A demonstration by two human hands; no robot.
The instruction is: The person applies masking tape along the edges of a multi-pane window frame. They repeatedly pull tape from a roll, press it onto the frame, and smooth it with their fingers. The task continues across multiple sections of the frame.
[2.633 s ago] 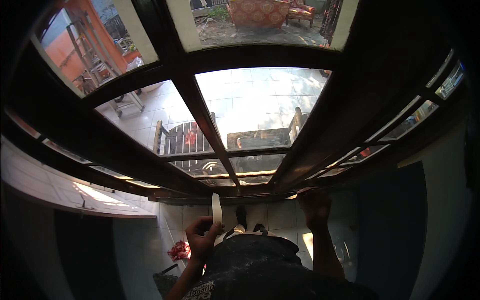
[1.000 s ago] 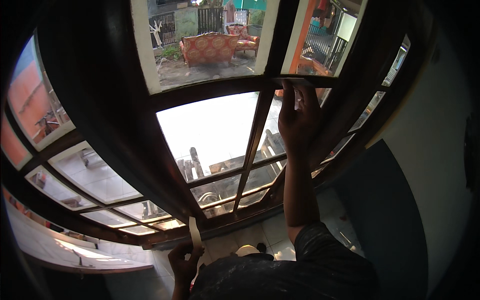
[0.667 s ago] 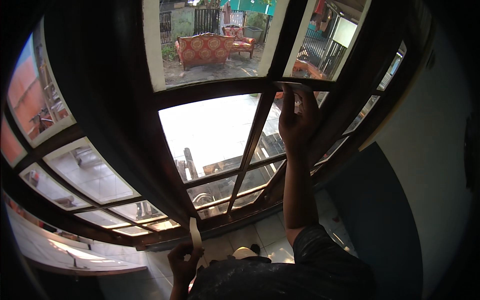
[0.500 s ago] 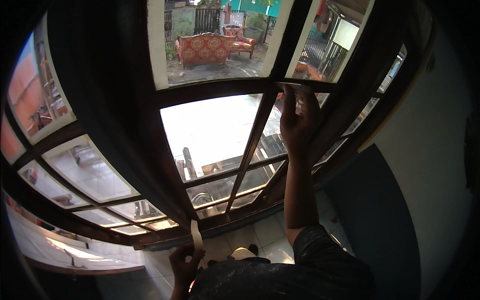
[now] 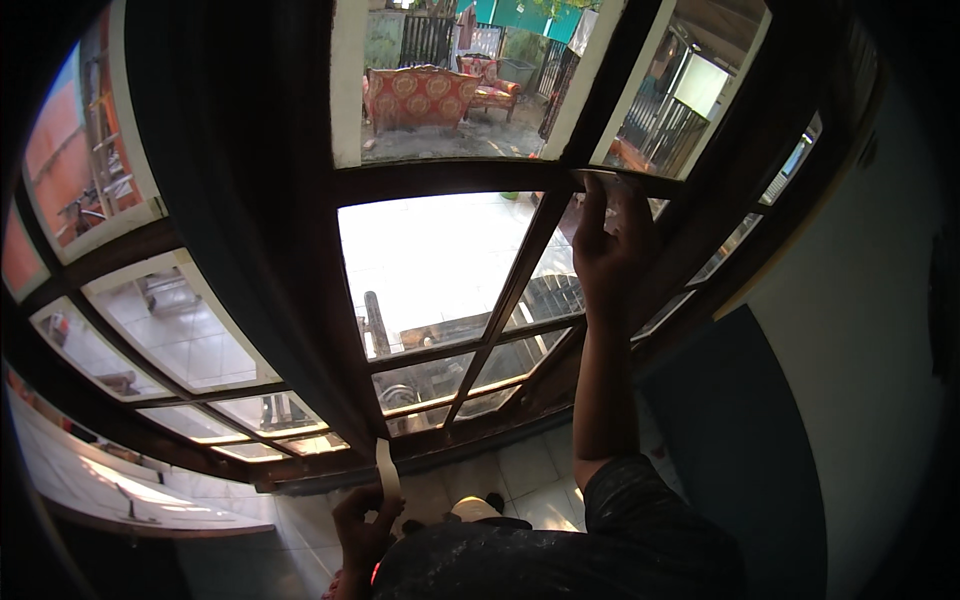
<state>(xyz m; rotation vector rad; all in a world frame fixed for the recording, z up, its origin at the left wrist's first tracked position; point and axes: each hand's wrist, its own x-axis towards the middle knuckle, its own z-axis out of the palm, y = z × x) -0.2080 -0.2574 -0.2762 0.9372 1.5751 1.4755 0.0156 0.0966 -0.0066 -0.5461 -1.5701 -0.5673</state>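
My left hand [image 5: 366,522] is low in front of my body, thumb and fingers pinching a pale strip of masking tape [image 5: 387,472]. The strip stands up from the fingers with a slight curl, its top end by the bottom of the window. My right arm is raised to the dark wooden window frame [image 5: 450,181]. There my right hand [image 5: 612,235] has its fingers bent and closed at the crossbar, under the upper right pane. A thin edge shows at the fingertips, too dark to name. Pale tape borders [image 5: 347,90] line the upper panes.
More taped panes [image 5: 265,375] stand at the left. A dark blue panel [image 5: 745,430] meets a pale wall [image 5: 850,300] on the right. Below are floor tiles [image 5: 535,465] and a white board-like surface [image 5: 150,500]. Through the glass are a red patterned sofa [image 5: 420,97] and an armchair.
The view has shifted a little, so the window sits slightly farther right in the picture. My right hand stays at the crossbar, and my left still pinches the tape strip.
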